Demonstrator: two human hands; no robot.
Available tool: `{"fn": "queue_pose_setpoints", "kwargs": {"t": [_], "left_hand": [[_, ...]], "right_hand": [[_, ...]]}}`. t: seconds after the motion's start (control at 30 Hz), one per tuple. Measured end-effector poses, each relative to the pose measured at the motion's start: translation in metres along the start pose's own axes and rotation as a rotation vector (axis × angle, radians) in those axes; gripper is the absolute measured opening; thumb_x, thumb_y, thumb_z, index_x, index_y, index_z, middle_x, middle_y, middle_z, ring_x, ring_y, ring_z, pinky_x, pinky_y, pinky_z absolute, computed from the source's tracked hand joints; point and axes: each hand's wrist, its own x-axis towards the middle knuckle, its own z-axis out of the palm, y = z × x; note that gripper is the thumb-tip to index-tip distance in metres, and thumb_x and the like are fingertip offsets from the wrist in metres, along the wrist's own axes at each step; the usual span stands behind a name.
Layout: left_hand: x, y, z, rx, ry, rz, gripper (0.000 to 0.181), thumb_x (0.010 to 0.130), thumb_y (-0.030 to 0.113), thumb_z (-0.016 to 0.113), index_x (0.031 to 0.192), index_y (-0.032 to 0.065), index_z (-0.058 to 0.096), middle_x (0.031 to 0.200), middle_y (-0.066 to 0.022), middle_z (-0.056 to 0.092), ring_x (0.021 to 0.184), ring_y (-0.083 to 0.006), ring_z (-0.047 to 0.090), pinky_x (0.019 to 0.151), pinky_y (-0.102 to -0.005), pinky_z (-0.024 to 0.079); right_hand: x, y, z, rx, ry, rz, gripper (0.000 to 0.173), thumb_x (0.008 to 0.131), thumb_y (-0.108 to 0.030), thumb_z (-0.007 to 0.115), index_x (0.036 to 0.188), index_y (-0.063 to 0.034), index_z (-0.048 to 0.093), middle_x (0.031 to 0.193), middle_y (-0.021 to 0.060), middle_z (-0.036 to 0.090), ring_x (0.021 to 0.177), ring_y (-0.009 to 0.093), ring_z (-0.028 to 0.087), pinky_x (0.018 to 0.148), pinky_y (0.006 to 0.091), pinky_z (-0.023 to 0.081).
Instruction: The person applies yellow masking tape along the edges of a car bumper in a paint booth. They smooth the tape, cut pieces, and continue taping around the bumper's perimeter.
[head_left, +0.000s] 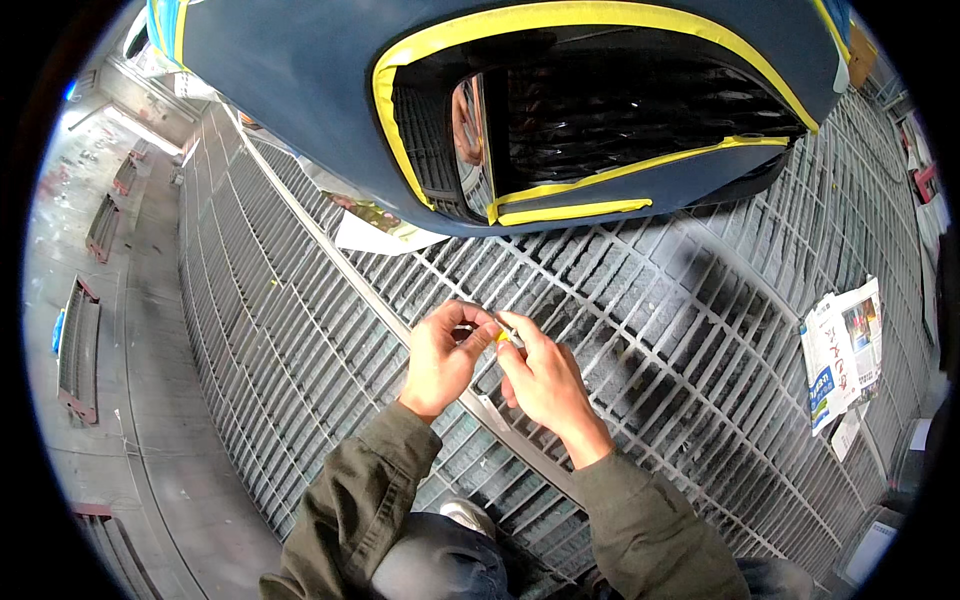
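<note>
Both of my hands meet above the floor grating, fingertips close together. Between thumb and fingers my right hand (541, 373) pinches a small yellow piece, seemingly masking tape (502, 336), with something pale beside it. My left hand (448, 355) has its thumb and forefinger against the same piece; fingers hide most of it. Ahead stands a dark blue-grey car bumper (300, 97) with a black grille (637, 112). Yellow masking tape (570, 15) outlines the grille opening, and shorter yellow strips (574, 212) run along its lower edge.
A metal floor grating (322, 360) spans the ground, crossed by a pale metal bar (315, 232). Printed newspaper (844, 352) lies on it at right. White paper (382, 236) sits under the bumper. My shoe (466, 516) rests below; slatted fixtures (81, 349) line the left wall.
</note>
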Motion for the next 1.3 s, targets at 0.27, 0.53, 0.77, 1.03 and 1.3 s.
{"fn": "queue_pose_setpoints", "kwargs": {"t": [0.27, 0.53, 0.77, 1.03, 1.3], "left_hand": [[0.000, -0.001, 0.009, -0.082, 0.031, -0.021, 0.009, 0.086, 0.005, 0.073, 0.092, -0.0003, 0.068, 0.090, -0.0070, 0.067, 0.084, -0.0149, 0.064, 0.075, -0.0298, 0.051], [0.006, 0.032, 0.006, -0.314, 0.311, 0.169, 0.009, 0.097, 0.010, 0.063, 0.100, 0.0012, 0.065, 0.093, -0.0015, 0.064, 0.085, -0.0091, 0.057, 0.081, -0.0243, 0.047], [0.001, 0.019, 0.024, -0.475, 0.138, -0.159, 0.029, 0.107, 0.021, 0.046, 0.128, 0.0035, 0.055, 0.093, -0.0046, 0.065, 0.078, -0.0099, 0.059, 0.071, -0.0250, 0.052], [0.000, 0.033, 0.009, -0.688, 0.112, -0.286, 0.024, 0.104, 0.020, 0.048, 0.115, 0.0041, 0.061, 0.070, -0.0014, 0.058, 0.056, -0.0060, 0.048, 0.048, -0.0197, 0.035], [0.004, 0.030, 0.018, -0.644, 0.016, -0.303, 0.025, 0.102, 0.020, 0.049, 0.115, 0.0026, 0.061, 0.068, -0.0020, 0.059, 0.048, -0.0069, 0.046, 0.045, -0.0193, 0.035]], "right_hand": [[0.004, 0.000, 0.000, 0.240, 0.110, 0.070, 0.020, 0.096, -0.021, 0.060, 0.097, -0.0040, 0.071, 0.062, 0.0062, 0.066, 0.049, 0.013, 0.063, 0.044, 0.0295, 0.048], [0.012, 0.023, 0.009, 0.941, 0.295, 0.430, 0.012, 0.089, -0.011, 0.066, 0.088, -0.0004, 0.072, 0.068, 0.0044, 0.065, 0.052, 0.007, 0.057, 0.042, 0.0223, 0.044], [0.004, -0.002, 0.012, 1.149, 0.076, 0.216, 0.026, 0.095, -0.015, 0.064, 0.118, -0.0021, 0.067, 0.070, 0.0002, 0.058, 0.053, 0.006, 0.049, 0.052, 0.0234, 0.045], [0.021, 0.003, 0.006, 0.977, 0.106, 0.250, 0.026, 0.096, -0.025, 0.066, 0.111, -0.0044, 0.067, 0.096, 0.0050, 0.070, 0.081, 0.010, 0.066, 0.068, 0.0238, 0.054], [0.027, 0.008, -0.004, 0.878, 0.097, 0.238, 0.020, 0.094, -0.023, 0.067, 0.102, -0.0048, 0.069, 0.090, 0.0009, 0.068, 0.077, 0.007, 0.062, 0.067, 0.0232, 0.051]]}}
